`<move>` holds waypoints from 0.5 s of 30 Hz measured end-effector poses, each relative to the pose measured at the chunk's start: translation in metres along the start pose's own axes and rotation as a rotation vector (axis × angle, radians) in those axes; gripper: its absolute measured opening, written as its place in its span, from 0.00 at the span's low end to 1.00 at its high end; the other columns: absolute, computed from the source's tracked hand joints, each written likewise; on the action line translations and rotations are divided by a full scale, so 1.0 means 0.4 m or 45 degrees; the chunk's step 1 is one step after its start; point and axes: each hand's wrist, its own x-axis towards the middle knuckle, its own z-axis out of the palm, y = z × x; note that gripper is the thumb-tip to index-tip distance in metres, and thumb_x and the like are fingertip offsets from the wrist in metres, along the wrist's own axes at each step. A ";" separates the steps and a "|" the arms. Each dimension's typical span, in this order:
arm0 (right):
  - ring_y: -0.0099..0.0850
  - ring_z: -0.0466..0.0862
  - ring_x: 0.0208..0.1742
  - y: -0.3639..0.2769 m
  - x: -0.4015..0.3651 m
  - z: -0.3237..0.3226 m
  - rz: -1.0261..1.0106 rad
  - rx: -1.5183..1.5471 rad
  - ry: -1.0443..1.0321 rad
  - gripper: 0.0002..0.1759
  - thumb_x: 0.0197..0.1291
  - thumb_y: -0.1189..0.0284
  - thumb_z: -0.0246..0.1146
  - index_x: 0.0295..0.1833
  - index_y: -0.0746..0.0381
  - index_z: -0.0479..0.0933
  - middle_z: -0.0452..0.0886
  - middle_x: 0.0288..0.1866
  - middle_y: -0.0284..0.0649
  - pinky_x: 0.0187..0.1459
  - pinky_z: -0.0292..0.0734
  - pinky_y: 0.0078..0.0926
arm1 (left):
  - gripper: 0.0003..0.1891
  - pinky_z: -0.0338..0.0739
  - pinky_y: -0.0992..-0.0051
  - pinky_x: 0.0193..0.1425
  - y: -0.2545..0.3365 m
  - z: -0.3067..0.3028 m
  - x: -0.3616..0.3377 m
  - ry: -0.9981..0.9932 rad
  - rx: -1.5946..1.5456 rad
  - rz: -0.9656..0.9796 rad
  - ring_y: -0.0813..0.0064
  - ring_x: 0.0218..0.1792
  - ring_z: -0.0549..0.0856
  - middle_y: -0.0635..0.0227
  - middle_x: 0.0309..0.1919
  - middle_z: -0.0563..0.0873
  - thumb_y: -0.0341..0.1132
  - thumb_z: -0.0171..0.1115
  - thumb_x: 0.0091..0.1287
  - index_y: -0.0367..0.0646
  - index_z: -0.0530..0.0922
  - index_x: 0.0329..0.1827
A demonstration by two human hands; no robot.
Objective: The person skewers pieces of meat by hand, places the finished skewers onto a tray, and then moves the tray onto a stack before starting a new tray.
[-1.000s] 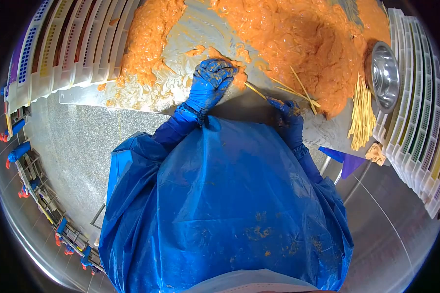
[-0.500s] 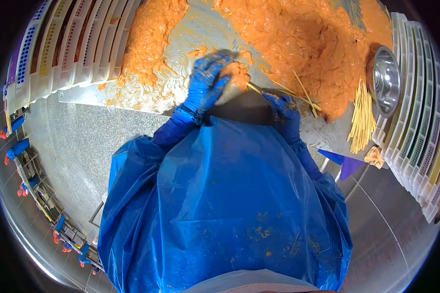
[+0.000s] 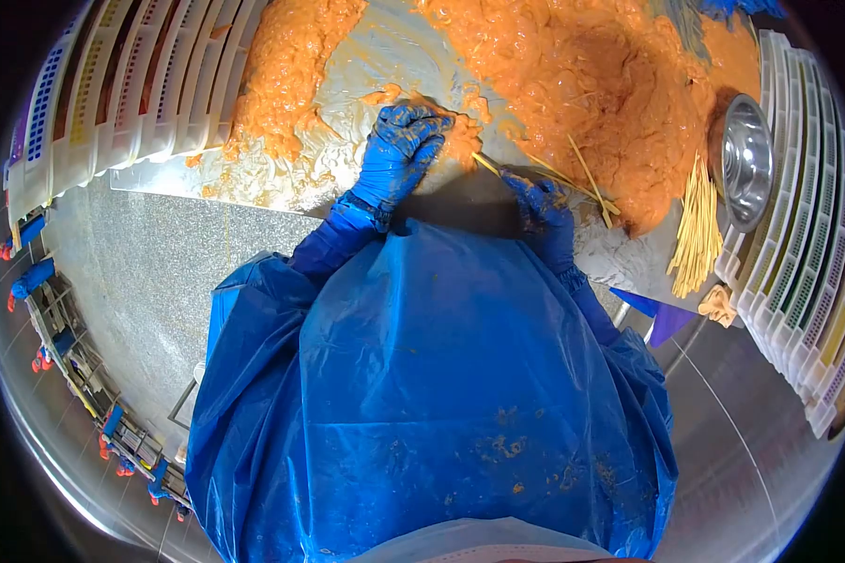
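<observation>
A thin stick (image 3: 485,163) is slanting over the near part of the metal table (image 3: 371,56), between the two gloved hands. Its far end is meeting a small soft orange piece (image 3: 463,141); how deep it is going in, I cannot tell.

Right hand (image 3: 543,211): fingertips are pinching the stick's near end. Left hand (image 3: 399,155): fingers are curling together just beside the orange piece, knuckles smeared; whether they are gripping it is not showing, as the hand is hiding its own fingertips.

Step in hand, as judged: the orange piece is being worked onto the stick. From this pose, the next move is calling for a steady right pinch, the stick in line with the piece, and the left fingers backing the soft stuff so that it is not slipping or tearing.

Outward: a few loose sticks (image 3: 587,174) are crossing at the edge of the large orange heap (image 3: 582,84), beyond the right hand. A smaller orange heap (image 3: 277,84) is lying to the left. Farther right, a bundle of sticks (image 3: 697,225) is resting near a metal bowl (image 3: 747,164). Stacked trays are standing at both sides, the left stack (image 3: 150,84) and the right stack (image 3: 789,188). A blue apron (image 3: 460,347), spotted with residue, is covering the person's front.
</observation>
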 end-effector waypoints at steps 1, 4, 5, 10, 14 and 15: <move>0.41 0.80 0.39 -0.004 0.001 -0.002 0.043 -0.006 -0.016 0.29 0.52 0.86 0.58 0.59 0.53 0.82 0.81 0.36 0.42 0.43 0.76 0.37 | 0.16 0.74 0.64 0.61 0.000 0.001 0.000 -0.001 -0.001 -0.001 0.59 0.53 0.79 0.63 0.48 0.83 0.29 0.68 0.60 0.51 0.86 0.52; 0.42 0.81 0.42 -0.001 0.003 0.001 -0.065 -0.088 -0.015 0.28 0.53 0.85 0.58 0.59 0.53 0.82 0.84 0.42 0.43 0.44 0.77 0.37 | 0.16 0.73 0.64 0.61 -0.001 0.002 0.000 -0.036 0.018 -0.021 0.59 0.54 0.78 0.63 0.48 0.83 0.30 0.67 0.60 0.52 0.86 0.52; 0.42 0.81 0.42 -0.004 0.006 0.000 -0.064 -0.088 -0.016 0.28 0.53 0.85 0.58 0.59 0.53 0.82 0.84 0.42 0.43 0.44 0.77 0.37 | 0.16 0.73 0.63 0.61 -0.001 0.002 0.001 -0.039 0.018 -0.022 0.59 0.54 0.78 0.63 0.47 0.83 0.31 0.67 0.60 0.52 0.86 0.53; 0.39 0.83 0.47 -0.019 0.040 0.014 -0.213 -0.362 -0.022 0.21 0.60 0.82 0.59 0.58 0.55 0.82 0.84 0.43 0.42 0.49 0.78 0.31 | 0.16 0.72 0.63 0.61 0.000 0.001 0.003 -0.066 0.032 -0.011 0.58 0.54 0.77 0.63 0.47 0.82 0.32 0.67 0.61 0.52 0.86 0.54; 0.45 0.82 0.56 -0.023 0.055 0.028 -0.145 -0.278 -0.055 0.20 0.61 0.82 0.58 0.58 0.56 0.81 0.85 0.54 0.43 0.57 0.77 0.37 | 0.17 0.74 0.63 0.60 0.018 -0.003 0.009 0.024 -0.004 -0.083 0.58 0.53 0.78 0.62 0.47 0.82 0.31 0.68 0.61 0.50 0.85 0.54; 0.46 0.82 0.50 -0.019 0.057 0.033 -0.214 -0.236 0.007 0.20 0.61 0.81 0.58 0.58 0.55 0.82 0.84 0.48 0.46 0.52 0.77 0.40 | 0.17 0.74 0.63 0.59 0.022 -0.006 0.012 0.108 -0.068 -0.140 0.58 0.52 0.78 0.62 0.46 0.82 0.31 0.68 0.61 0.50 0.85 0.54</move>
